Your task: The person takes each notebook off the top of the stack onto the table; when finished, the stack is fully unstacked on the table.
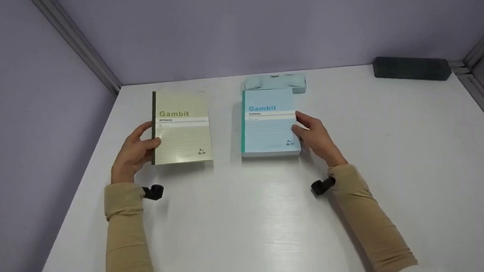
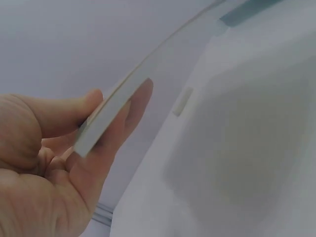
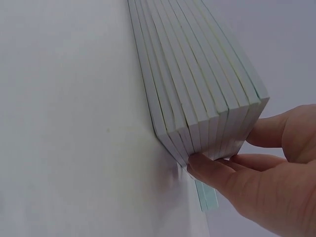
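A yellow-green Gambit notebook (image 1: 182,139) with a dark spine is held up over the table on the left. My left hand (image 1: 133,152) pinches its spine edge, thumb on the cover and fingers behind. In the left wrist view the thin notebook (image 2: 116,103) bows a little, and its shadow falls on the tabletop. To the right lies a thick stack of notebooks (image 3: 197,74), a light blue Gambit notebook (image 1: 270,130) with a green spine on top. My right hand (image 1: 318,138) grips the stack's right side, thumb near the top and fingers lower down.
Just behind the stack is a pale blue-green box (image 1: 278,81). A dark green oblong case (image 1: 411,68) sits at the back right corner of the white table (image 1: 238,219). Lavender panels (image 1: 236,32) with metal frames stand along the back and sides.
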The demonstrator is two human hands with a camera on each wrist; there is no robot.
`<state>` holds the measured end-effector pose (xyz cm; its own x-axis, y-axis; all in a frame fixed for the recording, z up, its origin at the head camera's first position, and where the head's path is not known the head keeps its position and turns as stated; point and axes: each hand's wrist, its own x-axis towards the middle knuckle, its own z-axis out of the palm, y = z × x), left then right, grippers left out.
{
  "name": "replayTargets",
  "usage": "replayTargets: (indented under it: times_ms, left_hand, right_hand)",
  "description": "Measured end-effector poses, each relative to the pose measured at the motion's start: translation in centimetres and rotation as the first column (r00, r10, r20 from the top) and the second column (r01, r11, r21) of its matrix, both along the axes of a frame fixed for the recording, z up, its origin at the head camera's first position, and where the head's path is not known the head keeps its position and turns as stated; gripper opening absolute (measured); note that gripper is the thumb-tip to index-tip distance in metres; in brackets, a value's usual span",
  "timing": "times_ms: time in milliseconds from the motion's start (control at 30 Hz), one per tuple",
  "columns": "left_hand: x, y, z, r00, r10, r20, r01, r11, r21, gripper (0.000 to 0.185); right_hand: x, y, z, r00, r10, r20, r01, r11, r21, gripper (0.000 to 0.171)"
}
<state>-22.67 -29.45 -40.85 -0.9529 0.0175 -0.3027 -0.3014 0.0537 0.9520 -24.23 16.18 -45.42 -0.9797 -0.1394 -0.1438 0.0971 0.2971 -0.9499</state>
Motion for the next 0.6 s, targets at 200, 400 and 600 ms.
replayTargets:
  times_ms: [200,400,600]
  left_hand:
    - [0.3,-2.3,-1.6,0.998,0.018,0.061,-0.017,1.000,-0.020,0.073]
    - [0.8,-4.7,-2.7,0.992,0.023,0.127,-0.023,1.000,-0.009,0.076]
    - [1.2,-6.9,-2.6,0.984,-0.014,0.177,0.012,1.000,0.010,0.080]
  right_hand:
    - [0.4,-0.1,0.1,1.000,0.001,0.002,-0.001,0.999,-0.034,0.058]
    - [0.7,-0.1,0.2,1.000,0.011,0.014,-0.011,0.998,-0.060,0.059]
    - [1.1,-0.2,0.2,1.000,0.008,0.004,-0.008,0.999,-0.048,0.059]
